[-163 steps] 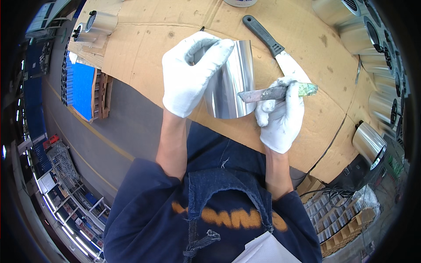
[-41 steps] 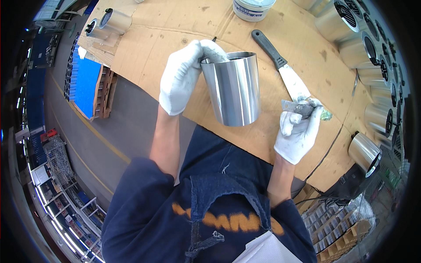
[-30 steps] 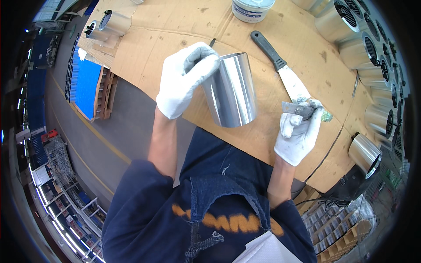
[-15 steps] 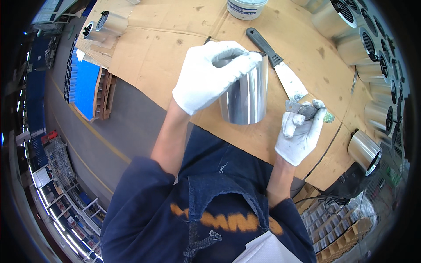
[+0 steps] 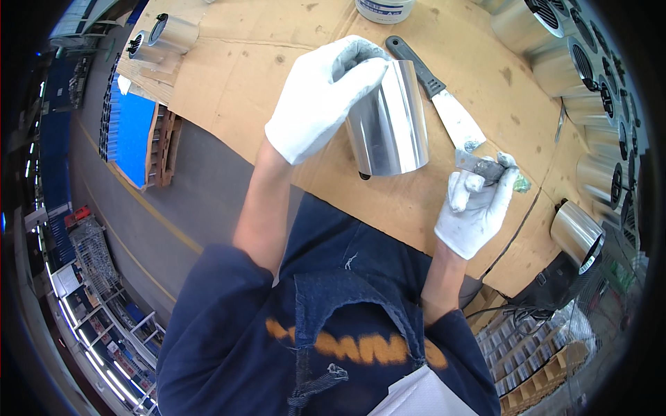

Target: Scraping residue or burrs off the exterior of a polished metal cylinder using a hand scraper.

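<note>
My left hand point(image 5: 322, 97), in a white glove, pinches the upper rim of a shiny metal cylinder point(image 5: 392, 128). The cylinder is slightly tilted above the cardboard, and a small black part point(image 5: 364, 176) shows at its lower edge. In my smudged white-gloved right hand point(image 5: 475, 208) is a small flat grey scraper point(image 5: 482, 167), held between thumb and fingers and smeared with grey paste. Behind the fingers a greenish piece point(image 5: 522, 183) shows; I cannot tell whether it is held too. A putty knife point(image 5: 444, 100) with a black handle lies between both hands, its blade tip pasty.
Brown cardboard point(image 5: 243, 76) covers the table. A white tub point(image 5: 385, 10) stands at the far edge. Several metal cylinders with black grilles point(image 5: 583, 66) line the right side, and one cylinder point(image 5: 577, 237) lies near the right corner. Two more cylinders point(image 5: 173, 35) are at the far left.
My left hand has moved slightly away from me with the cylinder, which now tilts more and shows the black part underneath. My right hand has barely moved.
</note>
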`<action>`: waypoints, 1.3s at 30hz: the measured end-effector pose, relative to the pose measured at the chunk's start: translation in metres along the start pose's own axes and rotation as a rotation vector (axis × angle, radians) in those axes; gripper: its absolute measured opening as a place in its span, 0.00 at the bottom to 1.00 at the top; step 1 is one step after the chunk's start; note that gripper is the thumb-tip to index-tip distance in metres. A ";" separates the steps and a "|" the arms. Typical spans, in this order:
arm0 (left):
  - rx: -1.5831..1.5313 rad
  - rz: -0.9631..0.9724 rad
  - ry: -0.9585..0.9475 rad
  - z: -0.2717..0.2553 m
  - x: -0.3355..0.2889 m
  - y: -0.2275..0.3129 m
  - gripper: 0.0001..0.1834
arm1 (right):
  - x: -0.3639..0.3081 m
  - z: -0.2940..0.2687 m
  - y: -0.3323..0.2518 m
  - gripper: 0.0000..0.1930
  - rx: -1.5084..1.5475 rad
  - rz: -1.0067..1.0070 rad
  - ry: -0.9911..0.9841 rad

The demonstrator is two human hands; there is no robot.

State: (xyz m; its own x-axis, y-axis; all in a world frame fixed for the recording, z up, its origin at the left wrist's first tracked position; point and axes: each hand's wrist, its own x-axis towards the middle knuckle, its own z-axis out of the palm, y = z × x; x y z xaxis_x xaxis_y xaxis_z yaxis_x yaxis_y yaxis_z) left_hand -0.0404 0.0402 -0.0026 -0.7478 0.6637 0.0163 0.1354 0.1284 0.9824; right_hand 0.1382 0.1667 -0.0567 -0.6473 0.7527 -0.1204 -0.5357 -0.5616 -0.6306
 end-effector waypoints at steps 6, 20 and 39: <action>0.195 -0.020 0.001 -0.010 0.002 0.008 0.13 | 0.000 -0.001 -0.001 0.15 0.013 -0.010 0.031; 0.119 0.017 -0.070 -0.016 -0.001 0.008 0.16 | 0.002 0.001 0.003 0.14 -0.117 -0.136 -0.048; 0.400 0.100 -0.089 -0.017 -0.013 0.007 0.34 | 0.000 0.006 0.006 0.14 -0.110 -0.110 0.012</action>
State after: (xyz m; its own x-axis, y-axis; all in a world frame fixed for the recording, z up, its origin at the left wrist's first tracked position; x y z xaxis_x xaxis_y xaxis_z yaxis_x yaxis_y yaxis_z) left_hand -0.0408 0.0196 0.0069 -0.6616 0.7462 0.0745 0.4590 0.3243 0.8272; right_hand 0.1319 0.1612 -0.0555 -0.5808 0.8122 -0.0547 -0.5402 -0.4348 -0.7205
